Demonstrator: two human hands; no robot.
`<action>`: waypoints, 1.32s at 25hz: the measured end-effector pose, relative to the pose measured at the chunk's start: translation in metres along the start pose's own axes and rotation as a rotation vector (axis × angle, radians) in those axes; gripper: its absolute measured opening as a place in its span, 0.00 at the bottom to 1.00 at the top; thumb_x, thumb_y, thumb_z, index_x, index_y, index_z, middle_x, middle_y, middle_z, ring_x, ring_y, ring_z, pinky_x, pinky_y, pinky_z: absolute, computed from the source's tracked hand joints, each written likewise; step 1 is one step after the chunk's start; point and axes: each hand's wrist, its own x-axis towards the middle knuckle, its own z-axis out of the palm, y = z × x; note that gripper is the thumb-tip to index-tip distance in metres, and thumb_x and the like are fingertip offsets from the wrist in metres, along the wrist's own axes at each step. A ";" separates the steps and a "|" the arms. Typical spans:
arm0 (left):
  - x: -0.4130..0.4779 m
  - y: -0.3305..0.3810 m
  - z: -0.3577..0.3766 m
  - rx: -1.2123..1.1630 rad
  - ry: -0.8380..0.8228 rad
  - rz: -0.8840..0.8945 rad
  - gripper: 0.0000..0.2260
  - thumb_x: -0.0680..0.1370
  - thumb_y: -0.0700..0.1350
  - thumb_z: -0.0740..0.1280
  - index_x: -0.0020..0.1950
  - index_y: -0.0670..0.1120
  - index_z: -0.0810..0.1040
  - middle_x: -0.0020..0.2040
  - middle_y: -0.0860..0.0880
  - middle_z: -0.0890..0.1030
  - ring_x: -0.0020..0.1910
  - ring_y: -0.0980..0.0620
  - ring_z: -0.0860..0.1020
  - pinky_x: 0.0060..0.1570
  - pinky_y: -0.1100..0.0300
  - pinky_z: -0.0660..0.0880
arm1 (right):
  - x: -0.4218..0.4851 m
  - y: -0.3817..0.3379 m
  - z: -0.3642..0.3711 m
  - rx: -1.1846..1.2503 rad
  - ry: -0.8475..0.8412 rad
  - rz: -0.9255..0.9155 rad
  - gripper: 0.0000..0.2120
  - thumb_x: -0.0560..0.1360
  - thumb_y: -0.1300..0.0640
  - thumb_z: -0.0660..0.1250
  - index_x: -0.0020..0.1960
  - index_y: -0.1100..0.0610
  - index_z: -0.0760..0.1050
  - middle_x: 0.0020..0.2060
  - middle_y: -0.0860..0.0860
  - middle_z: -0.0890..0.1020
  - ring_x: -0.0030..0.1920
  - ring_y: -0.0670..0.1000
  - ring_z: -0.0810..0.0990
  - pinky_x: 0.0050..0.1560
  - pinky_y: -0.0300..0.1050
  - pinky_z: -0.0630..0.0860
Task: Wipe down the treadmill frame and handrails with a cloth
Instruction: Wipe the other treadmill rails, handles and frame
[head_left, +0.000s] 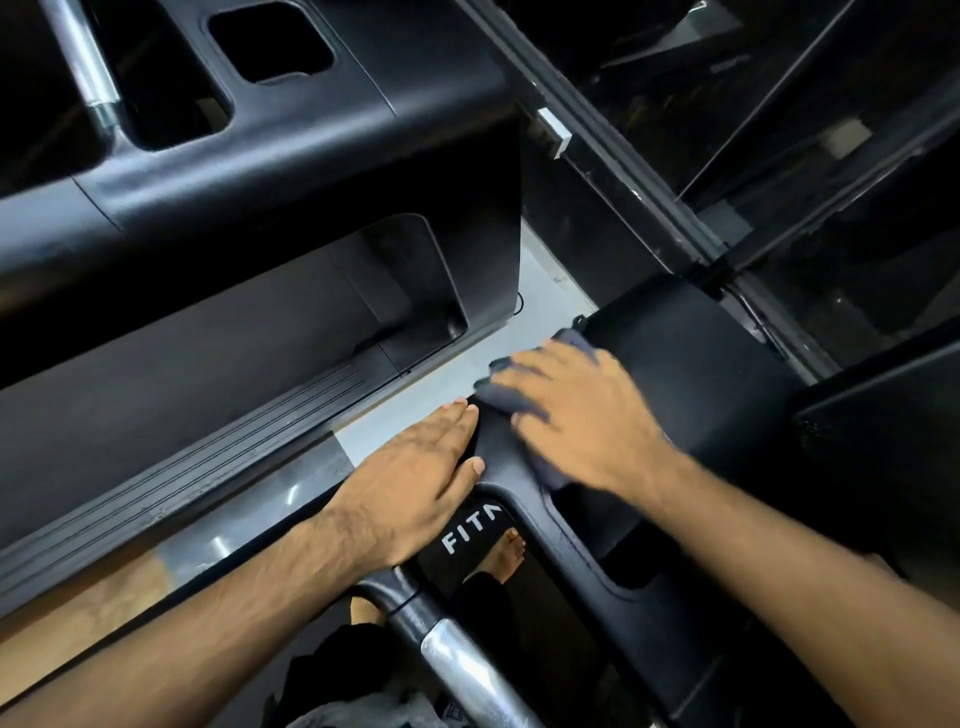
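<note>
Nearest you, the chrome tubular handrail (457, 654) runs up from the bottom edge into the black moulded plastic treadmill frame (691, 374); through the gap beside it you see a bare foot (506, 553) and the white lettering (470, 530) on the dark deck below.

Just beyond, your hands sit close together but not touching. Your left hand (415, 483) lies flat, fingers straight, on the near-left edge of the frame, holding nothing and seemingly bracing you; your right hand (576, 415) is spread flat on top of the dark grey crumpled cloth (506, 397), fingers splayed and pressing rather than gripping. The cloth lies on the frame's top surface, showing past your fingertips and under the heel of your palm; the hand is blurred, so I judge you are mid-stroke.

The step in hand is wiping the frame's upper housing near its left corner. Next you likely need to carry the cloth over the broad black panel ahead of your right hand, keeping the pressure even, then bring it back to the handrail; wrapping that tube will call for a curled grip, not a flat palm.

Farther off, pale grey floor (540, 291) shows in the gap; beyond it stands a second black treadmill (291, 171).
</note>
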 end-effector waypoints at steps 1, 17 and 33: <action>0.002 -0.001 0.001 0.001 -0.006 0.003 0.30 0.82 0.59 0.45 0.80 0.46 0.47 0.80 0.49 0.50 0.78 0.58 0.48 0.74 0.66 0.41 | 0.015 0.024 -0.006 0.065 -0.002 0.113 0.25 0.72 0.45 0.52 0.67 0.42 0.74 0.65 0.43 0.77 0.67 0.49 0.71 0.63 0.56 0.70; 0.028 0.013 -0.003 0.014 -0.037 0.044 0.28 0.83 0.57 0.47 0.80 0.47 0.46 0.80 0.50 0.47 0.78 0.58 0.45 0.72 0.68 0.39 | 0.014 0.039 -0.009 0.152 0.007 0.440 0.24 0.77 0.45 0.57 0.72 0.42 0.67 0.74 0.46 0.68 0.75 0.52 0.61 0.66 0.59 0.67; 0.073 0.021 -0.004 -0.014 -0.093 0.155 0.28 0.84 0.56 0.49 0.80 0.46 0.47 0.80 0.50 0.47 0.78 0.59 0.44 0.74 0.65 0.40 | 0.017 0.085 -0.007 0.232 0.091 0.828 0.26 0.77 0.45 0.56 0.75 0.42 0.65 0.76 0.47 0.65 0.77 0.52 0.60 0.69 0.62 0.65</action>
